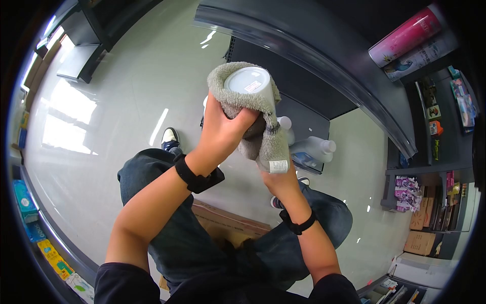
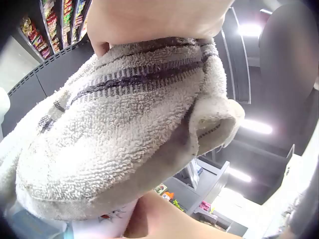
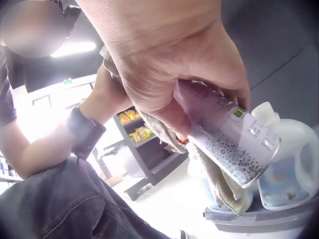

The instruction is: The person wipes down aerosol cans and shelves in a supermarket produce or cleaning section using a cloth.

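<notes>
Pinching towel (image 1: 230, 96) round can (image 1: 248, 80) with left hand (image 1: 225, 130), gripping can body with curled right hand (image 1: 280, 181). Holding can at 12 o'clock, head view, with clear bottle (image 1: 315, 149) toward its 4-5 o'clock.

On my feed from the head view, the left hand (image 1: 225, 130) gripped a gray towel (image 1: 273, 147) that was wrapped partly around a pale can (image 1: 248, 81), whose round base, with a small label on it, faced me. I saw the right hand (image 1: 279, 180) partly hidden under the towel's hanging end, near two jugs (image 1: 315, 149) on a low dark shelf (image 1: 306, 114).
</notes>
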`<state>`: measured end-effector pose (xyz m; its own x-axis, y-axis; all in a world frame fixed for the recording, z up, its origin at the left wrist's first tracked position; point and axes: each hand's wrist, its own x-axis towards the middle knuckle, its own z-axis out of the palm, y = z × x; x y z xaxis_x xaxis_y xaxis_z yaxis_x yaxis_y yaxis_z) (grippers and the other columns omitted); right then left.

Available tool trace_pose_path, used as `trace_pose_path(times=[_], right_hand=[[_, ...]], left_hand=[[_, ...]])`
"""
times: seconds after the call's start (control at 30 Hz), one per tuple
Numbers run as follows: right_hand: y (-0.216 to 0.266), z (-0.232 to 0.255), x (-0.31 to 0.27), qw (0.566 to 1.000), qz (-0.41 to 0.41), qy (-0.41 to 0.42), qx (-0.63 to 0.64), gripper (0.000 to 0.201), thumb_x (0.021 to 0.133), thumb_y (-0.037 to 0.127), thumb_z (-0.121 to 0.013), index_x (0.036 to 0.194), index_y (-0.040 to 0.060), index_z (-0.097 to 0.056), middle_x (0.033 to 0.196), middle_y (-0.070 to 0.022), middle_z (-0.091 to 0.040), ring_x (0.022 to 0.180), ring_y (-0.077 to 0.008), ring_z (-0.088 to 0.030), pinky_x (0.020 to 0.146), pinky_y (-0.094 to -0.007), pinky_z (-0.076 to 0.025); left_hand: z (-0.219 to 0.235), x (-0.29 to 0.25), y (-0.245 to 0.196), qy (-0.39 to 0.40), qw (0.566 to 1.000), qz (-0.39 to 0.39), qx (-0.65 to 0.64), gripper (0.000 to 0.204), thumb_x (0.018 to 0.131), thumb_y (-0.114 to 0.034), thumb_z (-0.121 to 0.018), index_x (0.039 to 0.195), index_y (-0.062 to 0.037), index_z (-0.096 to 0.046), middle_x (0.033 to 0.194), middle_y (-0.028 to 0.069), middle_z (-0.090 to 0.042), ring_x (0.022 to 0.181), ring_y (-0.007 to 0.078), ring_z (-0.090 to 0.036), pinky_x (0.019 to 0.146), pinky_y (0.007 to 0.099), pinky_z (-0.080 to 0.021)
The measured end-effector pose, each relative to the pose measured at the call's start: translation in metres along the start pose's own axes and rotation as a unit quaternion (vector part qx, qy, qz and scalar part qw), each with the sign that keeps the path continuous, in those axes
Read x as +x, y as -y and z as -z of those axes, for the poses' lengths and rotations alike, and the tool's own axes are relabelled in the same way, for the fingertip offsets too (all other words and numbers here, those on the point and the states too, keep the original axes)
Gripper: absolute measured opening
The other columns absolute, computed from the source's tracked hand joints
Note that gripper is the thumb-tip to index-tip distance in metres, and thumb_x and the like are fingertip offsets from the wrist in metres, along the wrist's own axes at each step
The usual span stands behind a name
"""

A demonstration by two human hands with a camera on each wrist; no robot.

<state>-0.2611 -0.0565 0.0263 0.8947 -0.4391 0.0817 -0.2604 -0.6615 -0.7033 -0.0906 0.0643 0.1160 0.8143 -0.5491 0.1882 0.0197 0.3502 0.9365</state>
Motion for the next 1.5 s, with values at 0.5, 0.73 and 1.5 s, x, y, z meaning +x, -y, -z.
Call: trace_pose_path(times=[0.5,0.73,1.5], right_hand=[[0.021,0.020,-0.011,0.981,-0.034,-0.119,-0.150,0.078,0.073,-0.004,-0.078,0.142,0.0007,-0.042,0.126,-0.0247,-0.055,0.116,-0.0464,-0.055,0.097,-0.0508,-0.046],[0.019,0.022,-0.012,0.984,-0.049,-0.106,-0.137,0.082,0.071,-0.004,-0.079,0.144,0.0006,-0.042,0.126,-0.0243,-0.054,0.116,-0.0452,-0.055,0.098,-0.0516,-0.045],[0.001,0.014,-0.021,0.994,-0.113,0.008,0.000,0.076,0.078,-0.001,-0.077,0.144,-0.0010,-0.039,0.135,-0.0263,-0.055,0.122,-0.0472,-0.057,0.099,-0.0481,-0.050]], left_hand=[[0.001,0.018,0.003,-0.029,0.990,-0.115,0.074,0.021,0.091,-0.002,-0.066,0.111,0.0035,-0.067,0.102,0.0080,-0.071,0.094,0.0133,-0.065,0.085,0.0291,-0.053],[0.003,0.026,0.003,-0.006,0.995,0.042,-0.094,0.030,0.103,-0.022,-0.060,0.125,-0.0015,-0.061,0.111,0.0059,-0.068,0.102,0.0135,-0.063,0.092,0.0299,-0.051],[0.012,0.024,0.000,0.076,0.902,0.289,-0.311,0.033,0.102,-0.018,-0.060,0.130,-0.0016,-0.057,0.120,0.0100,-0.067,0.108,0.0191,-0.067,0.094,0.0359,-0.056]])
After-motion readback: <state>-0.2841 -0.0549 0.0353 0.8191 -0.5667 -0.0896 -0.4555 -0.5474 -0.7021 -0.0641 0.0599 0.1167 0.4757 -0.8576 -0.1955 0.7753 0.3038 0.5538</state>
